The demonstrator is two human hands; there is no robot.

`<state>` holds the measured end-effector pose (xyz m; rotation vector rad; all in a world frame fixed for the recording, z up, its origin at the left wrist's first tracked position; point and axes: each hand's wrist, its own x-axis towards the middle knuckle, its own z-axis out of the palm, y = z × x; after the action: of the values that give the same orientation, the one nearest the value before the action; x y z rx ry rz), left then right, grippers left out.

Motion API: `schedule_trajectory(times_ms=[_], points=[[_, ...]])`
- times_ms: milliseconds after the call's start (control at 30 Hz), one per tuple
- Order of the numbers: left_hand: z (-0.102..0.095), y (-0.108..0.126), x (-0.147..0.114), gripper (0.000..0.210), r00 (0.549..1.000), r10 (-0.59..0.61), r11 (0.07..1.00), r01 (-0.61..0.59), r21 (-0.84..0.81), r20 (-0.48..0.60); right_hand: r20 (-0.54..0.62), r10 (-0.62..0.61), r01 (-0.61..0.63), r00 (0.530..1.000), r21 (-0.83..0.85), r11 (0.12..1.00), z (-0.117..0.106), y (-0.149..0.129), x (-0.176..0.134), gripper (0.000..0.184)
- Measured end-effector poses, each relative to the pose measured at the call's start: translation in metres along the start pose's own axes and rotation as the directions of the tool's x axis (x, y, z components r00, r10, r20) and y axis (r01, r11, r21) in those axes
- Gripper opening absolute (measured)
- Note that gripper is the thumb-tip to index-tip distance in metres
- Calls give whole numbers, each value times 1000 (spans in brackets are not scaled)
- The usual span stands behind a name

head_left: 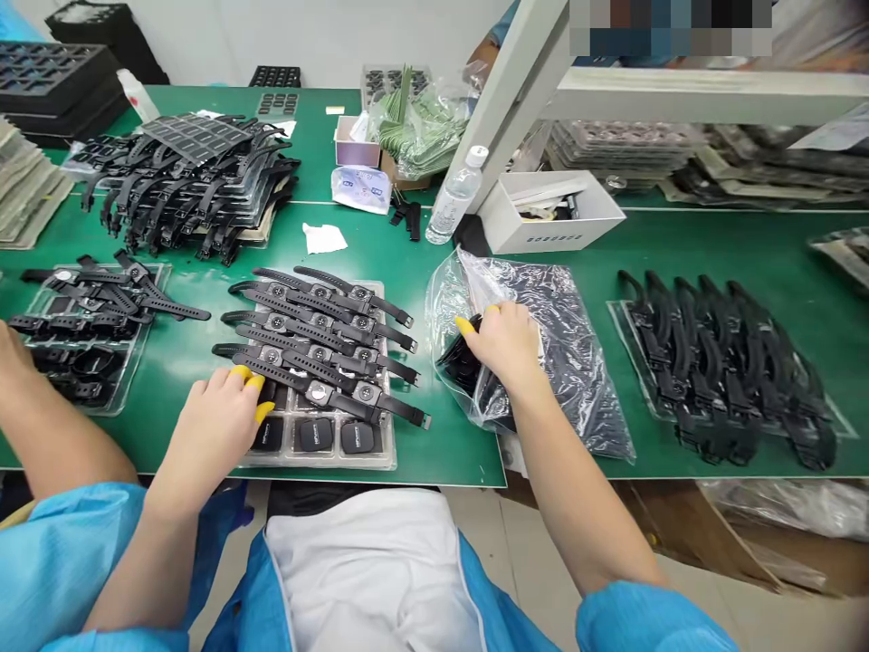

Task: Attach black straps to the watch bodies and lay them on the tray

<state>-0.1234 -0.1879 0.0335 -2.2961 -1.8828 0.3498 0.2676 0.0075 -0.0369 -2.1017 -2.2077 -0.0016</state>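
On the desk (448, 457), strapped watches (321, 321) already cover the back rows of the tray (389, 444); 3 strapless black squares (316, 436) seem left in front. Our left hand (218, 412) curls at its edge, our right hand (506, 344) reaches into the plastic bag (570, 380); whether either grips, we cannot tell.

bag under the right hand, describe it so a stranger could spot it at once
On the green table, find the bottle. Nearer the person, under the right hand, lies the bag. It looks black through its clear plastic, while the farther bag looks green.
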Motion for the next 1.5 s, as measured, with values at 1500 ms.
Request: schedule_trajectory(times_ms=[1500], points=[[-5,118,28,55,843,203,266,-538,-800,-499,487,-478,-668,731,655,-355,-44,-92,-187,35]])
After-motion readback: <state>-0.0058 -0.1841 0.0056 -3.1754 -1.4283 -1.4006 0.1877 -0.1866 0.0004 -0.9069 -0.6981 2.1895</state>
